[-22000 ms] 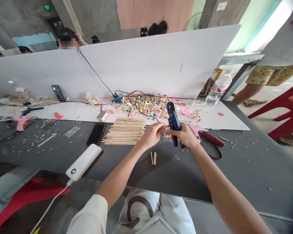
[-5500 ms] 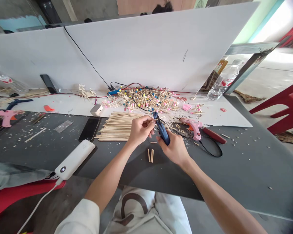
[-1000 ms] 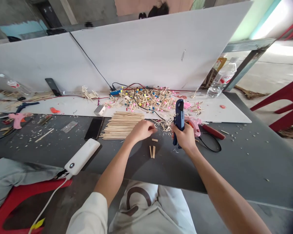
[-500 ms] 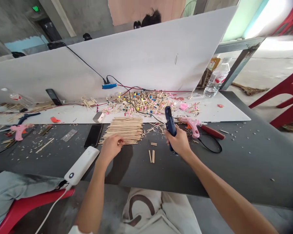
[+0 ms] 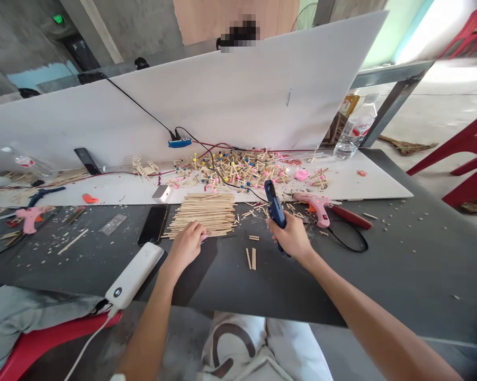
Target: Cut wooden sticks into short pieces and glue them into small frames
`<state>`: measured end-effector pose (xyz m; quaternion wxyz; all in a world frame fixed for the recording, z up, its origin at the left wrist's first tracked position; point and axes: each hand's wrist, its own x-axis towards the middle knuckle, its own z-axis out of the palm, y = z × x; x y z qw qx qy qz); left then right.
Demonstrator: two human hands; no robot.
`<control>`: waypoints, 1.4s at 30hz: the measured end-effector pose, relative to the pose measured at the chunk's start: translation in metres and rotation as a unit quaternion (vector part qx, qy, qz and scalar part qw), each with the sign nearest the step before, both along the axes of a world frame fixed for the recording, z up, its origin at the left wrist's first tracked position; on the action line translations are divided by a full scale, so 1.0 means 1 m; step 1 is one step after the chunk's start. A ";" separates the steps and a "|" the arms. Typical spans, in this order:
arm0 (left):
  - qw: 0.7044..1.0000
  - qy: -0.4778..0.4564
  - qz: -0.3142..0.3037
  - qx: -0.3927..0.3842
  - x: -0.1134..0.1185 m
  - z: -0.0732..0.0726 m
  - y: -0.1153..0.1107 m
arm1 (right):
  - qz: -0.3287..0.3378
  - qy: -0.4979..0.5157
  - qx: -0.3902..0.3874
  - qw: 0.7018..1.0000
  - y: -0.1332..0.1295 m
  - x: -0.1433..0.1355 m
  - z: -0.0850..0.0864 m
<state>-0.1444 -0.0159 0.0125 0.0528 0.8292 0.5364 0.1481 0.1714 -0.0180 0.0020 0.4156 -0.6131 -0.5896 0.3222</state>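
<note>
I am judging the work as well under way: a heap of finished stick figures with coloured beads is lying at the back of the surface, while a thick stack of plain sticks is waiting in front of it, so plenty seems left. Two cut sticks are lying between my hands. My left hand is resting, fingers curled, on the near edge of the stack, apparently pinching one stick. My right hand is clamping the blue glue gun, nozzle pointing up and away.
</note>
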 end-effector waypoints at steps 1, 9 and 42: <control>0.999 -0.030 -0.001 0.009 0.005 0.005 0.000 | 0.000 0.006 -0.003 1.000 -0.001 0.000 0.001; 0.816 -0.547 -0.052 -0.181 0.097 0.052 0.020 | 0.007 0.171 -0.017 0.985 -0.003 -0.007 0.010; 0.627 -0.764 0.048 -0.143 0.128 0.013 0.049 | 0.037 0.109 -0.024 0.993 0.010 -0.008 0.016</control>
